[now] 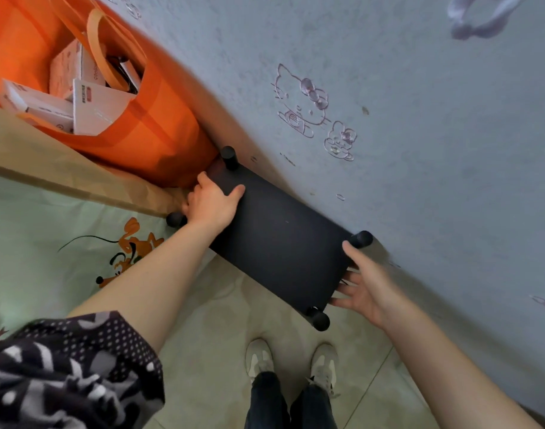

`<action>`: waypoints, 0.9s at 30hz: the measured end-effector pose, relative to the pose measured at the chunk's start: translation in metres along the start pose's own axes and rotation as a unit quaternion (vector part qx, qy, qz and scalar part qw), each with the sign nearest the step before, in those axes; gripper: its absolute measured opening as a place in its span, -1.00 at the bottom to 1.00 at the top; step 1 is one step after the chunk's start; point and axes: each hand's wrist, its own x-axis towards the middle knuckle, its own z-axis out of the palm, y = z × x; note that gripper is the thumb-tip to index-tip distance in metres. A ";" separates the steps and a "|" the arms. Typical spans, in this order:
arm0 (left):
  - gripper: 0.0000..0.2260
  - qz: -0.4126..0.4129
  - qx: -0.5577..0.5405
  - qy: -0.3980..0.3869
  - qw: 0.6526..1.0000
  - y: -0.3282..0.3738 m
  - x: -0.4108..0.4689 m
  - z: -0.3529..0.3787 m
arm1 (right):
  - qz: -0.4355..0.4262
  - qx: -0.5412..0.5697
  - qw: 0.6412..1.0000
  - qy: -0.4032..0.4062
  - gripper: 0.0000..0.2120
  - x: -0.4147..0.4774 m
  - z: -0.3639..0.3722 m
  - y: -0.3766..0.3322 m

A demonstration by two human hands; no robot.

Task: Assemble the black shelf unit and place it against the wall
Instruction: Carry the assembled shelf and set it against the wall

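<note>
The black shelf unit [280, 239] stands on the floor with its long back edge along the grey-blue wall [419, 150]. Its flat top board faces me, and round black post ends show at the corners. My left hand [214, 201] grips the left short edge of the top board, thumb on top and fingers curled over the side. My right hand [368, 291] is at the right short edge with fingers spread and straight, fingertips touching the board's edge.
An orange bag [159, 125] holding white boxes sits against the wall just left of the shelf. A brown paper bag [48, 162] lies in front of it, beside a green cartoon-print sheet [48, 243]. My feet [291, 363] stand on the tiled floor below the shelf.
</note>
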 end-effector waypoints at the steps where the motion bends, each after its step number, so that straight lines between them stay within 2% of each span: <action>1: -0.23 -0.005 0.001 -0.013 1.000 0.001 0.005 0.000 | 0.005 -0.007 1.000 -0.010 -0.59 0.003 0.002 -0.001; 5: -0.26 -0.008 -0.026 -0.063 0.998 -0.001 0.022 0.001 | -0.008 -0.035 0.999 -0.014 -0.64 0.012 0.005 0.002; 12: -0.36 0.012 -0.070 -0.077 0.995 0.002 0.021 0.004 | -0.025 0.015 0.999 -0.029 -0.64 0.015 -0.005 0.012; 16: -0.57 0.034 -0.080 -0.079 0.993 0.004 0.025 -0.002 | -0.032 0.022 0.999 -0.030 -0.61 0.018 -0.001 0.013; 27: -0.27 -0.009 -0.158 -0.060 0.986 -0.008 0.026 -0.007 | -0.067 0.012 0.997 -0.044 -0.58 0.024 0.001 0.014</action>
